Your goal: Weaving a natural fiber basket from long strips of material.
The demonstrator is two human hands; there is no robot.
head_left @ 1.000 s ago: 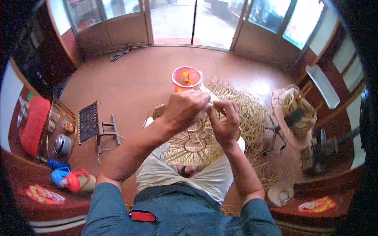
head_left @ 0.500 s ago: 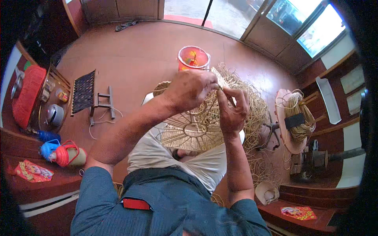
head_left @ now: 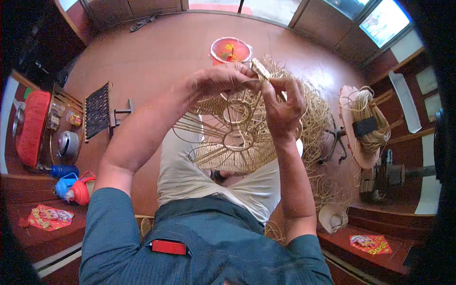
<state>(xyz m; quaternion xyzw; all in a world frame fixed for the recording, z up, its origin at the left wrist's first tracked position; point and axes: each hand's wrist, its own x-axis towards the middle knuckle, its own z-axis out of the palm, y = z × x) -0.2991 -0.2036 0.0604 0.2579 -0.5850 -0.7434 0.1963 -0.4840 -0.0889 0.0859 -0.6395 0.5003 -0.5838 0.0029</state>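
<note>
A half-woven basket (head_left: 213,161) of straw-coloured cord, with thin spokes running out from a round hub, rests over my thighs. At its far side, a narrow woven strip (head_left: 260,69) sticks up between my hands. My left hand (head_left: 228,78) is closed in a pinch, its fingertips on cord beside the strip; motion blurs it slightly. My right hand (head_left: 286,102) pinches the lower end of the strip between thumb and fingers. The fingers hide the exact cord ends. Close by on the right lies a big tangle of loose cord (head_left: 316,114).
Beyond my hands stands a red bucket (head_left: 231,43) with a white rim. A low stool (head_left: 97,111) with a dark woven seat is at left, near red and blue jugs (head_left: 81,190). To the right, a bundle of cord (head_left: 368,121) lies on a pinkish bench (head_left: 348,109).
The view has tipped, so the bucket sits higher in the picture. My left hand has drawn slightly left, baring the woven strip. The basket's hub has shifted up; my right hand keeps its pinch.
</note>
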